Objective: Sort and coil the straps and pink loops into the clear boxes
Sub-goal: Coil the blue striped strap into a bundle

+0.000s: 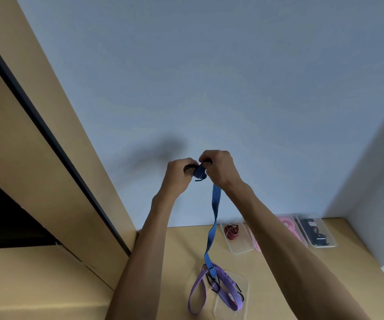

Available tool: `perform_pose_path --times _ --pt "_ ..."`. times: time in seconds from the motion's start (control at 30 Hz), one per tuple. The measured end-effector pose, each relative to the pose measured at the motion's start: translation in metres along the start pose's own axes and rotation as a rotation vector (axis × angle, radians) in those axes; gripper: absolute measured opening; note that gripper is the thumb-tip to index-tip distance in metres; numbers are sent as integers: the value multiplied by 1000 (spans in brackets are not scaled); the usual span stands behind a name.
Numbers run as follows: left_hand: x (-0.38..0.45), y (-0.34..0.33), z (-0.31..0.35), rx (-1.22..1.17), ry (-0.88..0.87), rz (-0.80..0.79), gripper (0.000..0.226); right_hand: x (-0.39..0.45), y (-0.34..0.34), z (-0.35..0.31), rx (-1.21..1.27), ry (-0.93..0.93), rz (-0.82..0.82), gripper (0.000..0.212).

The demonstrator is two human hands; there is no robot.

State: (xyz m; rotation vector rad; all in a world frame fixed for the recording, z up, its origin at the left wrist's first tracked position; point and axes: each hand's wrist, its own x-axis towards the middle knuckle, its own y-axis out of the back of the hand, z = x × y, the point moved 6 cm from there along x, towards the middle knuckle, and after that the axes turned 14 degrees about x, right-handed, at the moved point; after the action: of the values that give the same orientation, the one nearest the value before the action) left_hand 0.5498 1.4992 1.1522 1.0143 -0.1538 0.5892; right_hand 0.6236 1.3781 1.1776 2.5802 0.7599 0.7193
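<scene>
Lying nearest the lens at six o'clock, a purple strap (pixel 218 288) draped half over the rim of a clear box (pixel 244 287), black hooks tangled with it. Hanging up from that spot toward the centre, a blue striped strap (pixel 214 218), its lower end touching the purple one, its upper end being wound into a small coil between both raised hands. Gripping the coil's left side, the left hand (pixel 178 175), fingers curled round it; pinching the band at the top, the right hand (pixel 218 168), thumb and fingers closed on the blue strap. Judging the step as coiling, barely begun, with most of the length dangling free. Doing it well probably meaning keeping the band flat, laying each turn on the last, holding steady tension and lifting the tail clear so the bottom hook does not snag the purple strap or drag the box along. Sitting at four o'clock on the tan table (pixel 181 245), a clear box with a red coiled strap (pixel 231 230); beside it toward three o'clock, pink loops (pixel 289 225) in another box, partly hidden behind the right forearm; then a box of dark straps (pixel 314 230). Filling the background, a pale wall (pixel 209 77).
</scene>
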Motion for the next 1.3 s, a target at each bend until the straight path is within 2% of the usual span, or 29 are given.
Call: perform_pose_path --times 0.1,0.17,0.27,0.43,0.47,0.53,0.6,0.67,0.73,0.8,0.83,0.9,0.97,1.07,1.13,1.2,1.3 --pt "-2 -1 -4 -307 36 -177 29 3 10 13 142 -73 -15 23" --pt "0 2 -4 -491 55 -213 23 0 11 20 396 -157 -43 21" --pt "1 2 0 -747 123 -149 17 -6 3 23 726 -257 -67 17" --pt "3 -4 3 -1102 286 60 8 -13 -14 12 750 -254 15 24" --pt "4 -3 2 -1082 318 116 8 -15 -17 11 728 -258 24 24" --pt "7 4 -3 -887 358 232 8 -18 -23 8 641 -259 8 24" --pt "5 12 -3 -667 360 339 9 -16 -24 7 423 -219 -17 23" --pt "-1 20 -3 -498 356 442 9 -11 -22 4 220 -177 -21 12" --pt "-9 23 -2 -340 328 529 8 -9 -21 2 179 -169 -19 10" --pt "-12 23 -2 -206 268 545 10 -9 -18 1 228 -174 -14 11" --pt "-12 22 -2 -141 241 523 9 -10 -18 1 286 -190 -15 13" --pt "-11 17 -3 -35 189 451 8 -14 -18 2 385 -215 -38 30" --pt "-13 9 -6 13 152 349 9 -13 -16 -2 304 -147 -82 37" --pt "-13 0 -10 -3 98 185 16 -10 -9 -6 64 28 -109 26" --pt "-12 -4 -11 -62 67 59 19 -7 -1 0 48 57 -85 20" --pt "-13 -6 -12 -184 62 -77 21 -6 6 10 158 21 -67 15" --pt "-12 -5 -13 -467 70 -194 24 -10 10 26 502 -125 -58 4"
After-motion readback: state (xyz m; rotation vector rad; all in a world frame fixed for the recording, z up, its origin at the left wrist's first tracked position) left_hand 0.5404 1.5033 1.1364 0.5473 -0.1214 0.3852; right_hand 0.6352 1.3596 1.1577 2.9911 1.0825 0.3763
